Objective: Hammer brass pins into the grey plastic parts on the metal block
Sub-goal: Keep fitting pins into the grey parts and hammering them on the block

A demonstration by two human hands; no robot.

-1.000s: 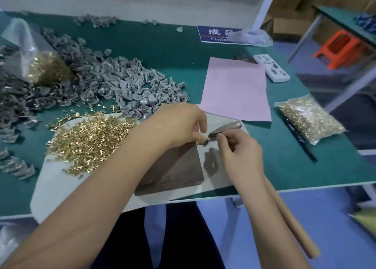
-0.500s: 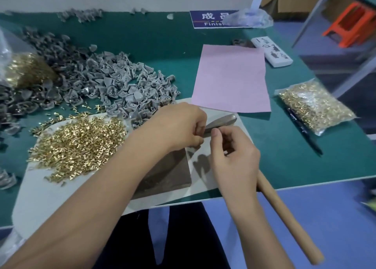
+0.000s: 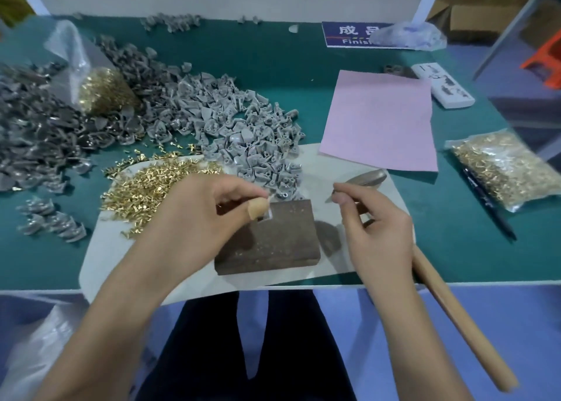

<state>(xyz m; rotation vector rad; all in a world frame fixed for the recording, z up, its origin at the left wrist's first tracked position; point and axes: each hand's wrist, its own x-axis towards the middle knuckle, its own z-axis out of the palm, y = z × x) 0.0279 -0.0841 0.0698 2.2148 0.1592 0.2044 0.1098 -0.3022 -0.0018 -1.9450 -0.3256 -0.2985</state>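
Fingers of the left hand [image 3: 194,218] pinch a grey part on the block [image 3: 273,239], steadying it; the right hand [image 3: 379,227] grips the hammer [image 3: 449,303], poised to strike.

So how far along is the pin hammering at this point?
Mid-job. The darker grey heap at far left may be finished pieces; unclear. In hand: the left hand holds a small part at the metal block's far corner, and the right hand grips the hammer, not striking. Left: the light grey parts pile and loose brass pins.
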